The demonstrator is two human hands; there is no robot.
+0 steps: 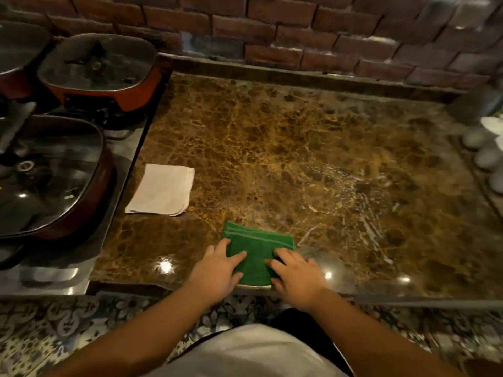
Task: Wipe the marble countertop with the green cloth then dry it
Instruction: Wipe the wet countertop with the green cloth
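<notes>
A folded green cloth (255, 248) lies at the front edge of the brown marble countertop (285, 148). My left hand (217, 270) rests on the cloth's left side, fingers spread flat. On its right side lies my right hand (295, 276), also flat with fingers apart. A folded white cloth (162, 189) sits to the left, apart from both hands. Wet streaks shine on the marble right of centre.
Three lidded orange-red pans (100, 72) stand on the steel surface at the left. White rounded objects (487, 156) line the right edge. A brick wall (299, 31) backs the counter. Patterned floor tiles (68, 322) lie below.
</notes>
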